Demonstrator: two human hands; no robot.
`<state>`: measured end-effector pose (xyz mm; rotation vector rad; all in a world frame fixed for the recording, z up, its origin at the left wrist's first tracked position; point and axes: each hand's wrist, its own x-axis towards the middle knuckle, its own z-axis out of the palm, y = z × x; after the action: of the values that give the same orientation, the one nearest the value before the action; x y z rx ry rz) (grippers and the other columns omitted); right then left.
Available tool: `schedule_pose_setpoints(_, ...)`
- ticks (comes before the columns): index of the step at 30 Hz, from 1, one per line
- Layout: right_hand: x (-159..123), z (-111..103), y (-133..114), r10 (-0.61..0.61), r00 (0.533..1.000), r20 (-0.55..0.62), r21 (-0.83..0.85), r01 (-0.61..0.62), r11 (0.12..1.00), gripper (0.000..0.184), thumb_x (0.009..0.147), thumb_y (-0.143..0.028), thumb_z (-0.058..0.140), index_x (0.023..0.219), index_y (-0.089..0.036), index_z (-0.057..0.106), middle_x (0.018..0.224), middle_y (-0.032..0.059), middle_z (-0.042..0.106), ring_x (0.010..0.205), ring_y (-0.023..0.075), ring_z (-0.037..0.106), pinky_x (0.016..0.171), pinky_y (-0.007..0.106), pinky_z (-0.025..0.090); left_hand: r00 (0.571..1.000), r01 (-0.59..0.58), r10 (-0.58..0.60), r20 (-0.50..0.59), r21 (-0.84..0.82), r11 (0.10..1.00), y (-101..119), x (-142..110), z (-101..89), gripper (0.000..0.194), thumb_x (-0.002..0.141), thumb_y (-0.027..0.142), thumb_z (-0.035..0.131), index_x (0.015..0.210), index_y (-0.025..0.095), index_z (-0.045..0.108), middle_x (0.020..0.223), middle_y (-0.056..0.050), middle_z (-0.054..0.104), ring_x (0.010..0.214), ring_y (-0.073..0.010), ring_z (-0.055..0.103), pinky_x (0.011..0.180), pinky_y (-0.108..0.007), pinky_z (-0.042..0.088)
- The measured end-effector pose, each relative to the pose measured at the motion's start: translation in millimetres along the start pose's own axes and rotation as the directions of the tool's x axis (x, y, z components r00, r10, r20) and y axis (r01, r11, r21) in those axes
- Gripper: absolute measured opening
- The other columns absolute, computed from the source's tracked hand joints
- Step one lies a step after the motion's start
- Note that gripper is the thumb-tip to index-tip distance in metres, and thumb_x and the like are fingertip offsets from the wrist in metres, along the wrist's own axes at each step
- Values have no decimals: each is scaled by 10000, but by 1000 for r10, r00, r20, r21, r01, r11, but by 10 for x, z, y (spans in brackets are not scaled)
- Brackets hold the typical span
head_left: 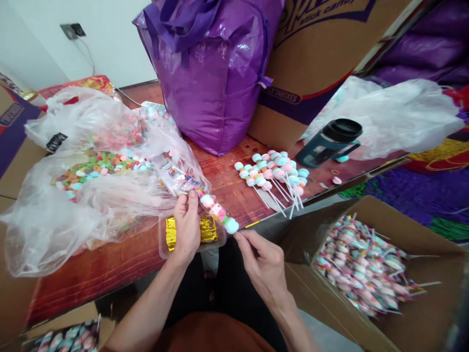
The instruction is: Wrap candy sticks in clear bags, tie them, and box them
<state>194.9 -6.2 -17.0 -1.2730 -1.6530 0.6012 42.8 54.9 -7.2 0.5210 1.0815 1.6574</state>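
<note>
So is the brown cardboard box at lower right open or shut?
Open: nothing covers the brown cardboard box, and pink and blue candy sticks show inside.

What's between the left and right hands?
Head view: a row of pastel candies runs from the left hand, at the printed wrapper, to the right hand. Below it shows a clear tub.

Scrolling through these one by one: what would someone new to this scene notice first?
Probably the big glossy purple bag standing at the back of the table, before a large printed carton. Next, the pastel candy stick at front centre, between the left hand and right hand. Then the open cardboard box at lower right, heaped with candy sticks.
</note>
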Motion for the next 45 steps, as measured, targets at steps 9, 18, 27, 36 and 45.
schedule_pose_setpoints(9, 110, 263, -103, 48, 999, -21, -70, -50, 996, 292, 961, -215, 525, 683, -181, 610, 564, -40, 511, 501, 85, 439, 527, 214, 355, 990, 73, -81, 117, 67, 995, -39, -79, -3, 376, 750, 455, 811, 911, 171, 626, 811, -35, 736, 705, -162, 709, 694, -283, 570)
schedule_pose_setpoints(18, 84, 201, -148, 266, 942, 207, 196, -306, 932, 345, 974, -348, 515, 668, -191, 548, 559, -52, 458, 520, 91, 423, 537, 222, 347, 984, 146, -139, 108, -55, 988, 148, 102, -35, 415, 703, 475, 844, 867, 157, 633, 793, -47, 737, 748, -207, 747, 704, -296, 580)
schedule_pose_setpoints(27, 239, 372, -120, 427, 848, 314, 451, -529, 719, 439, 923, -474, 575, 598, -194, 480, 502, -59, 446, 447, 70, 333, 459, 219, 276, 948, 263, -257, 187, -8, 965, -25, -84, -2, 451, 702, 461, 850, 943, 168, 605, 878, -74, 764, 815, -221, 750, 675, -286, 586)
schedule_pose_setpoints(36, 128, 173, -126, 409, 803, 432, 336, -565, 754, 337, 935, -407, 563, 682, -184, 571, 520, -51, 465, 475, 76, 368, 473, 216, 281, 959, 223, -216, 186, -17, 975, 41, 14, -73, 411, 735, 440, 833, 940, 148, 628, 900, -66, 764, 787, -190, 750, 760, -291, 584)
schedule_pose_setpoints(45, 113, 463, -153, 438, 833, 337, 504, -553, 664, 294, 940, -443, 585, 787, -195, 551, 540, -72, 476, 453, 65, 343, 440, 199, 271, 958, 215, -229, 174, 96, 972, -35, -156, -62, 338, 790, 457, 762, 840, 130, 696, 864, -104, 765, 719, -180, 707, 645, -272, 551)
